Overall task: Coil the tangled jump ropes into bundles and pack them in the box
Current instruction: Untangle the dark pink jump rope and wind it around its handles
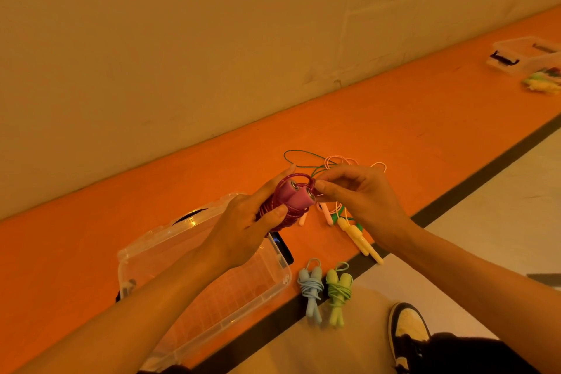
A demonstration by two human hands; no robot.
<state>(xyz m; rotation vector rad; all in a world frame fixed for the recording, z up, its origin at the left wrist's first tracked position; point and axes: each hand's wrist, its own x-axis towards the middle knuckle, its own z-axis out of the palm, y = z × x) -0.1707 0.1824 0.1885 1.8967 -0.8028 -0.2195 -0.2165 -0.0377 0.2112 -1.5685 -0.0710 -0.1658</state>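
Setting, as I read it from the head camera: sports hall or activity room.

Evidence:
- orange floor (394, 118) edged by a dark boundary line (485, 174), with paler flooring (501, 222) beyond
- bare plain wall (212, 39)
- coiled jump ropes (338, 290) lying on the floor
- clear storage box (236, 307) set on the floor
- second clear box (522, 55) farther along the wall
- one sneaker (408, 325)

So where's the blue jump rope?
In the head view, the blue jump rope lies coiled near the bottom middle, right of the clear box and just left of the green bundle.
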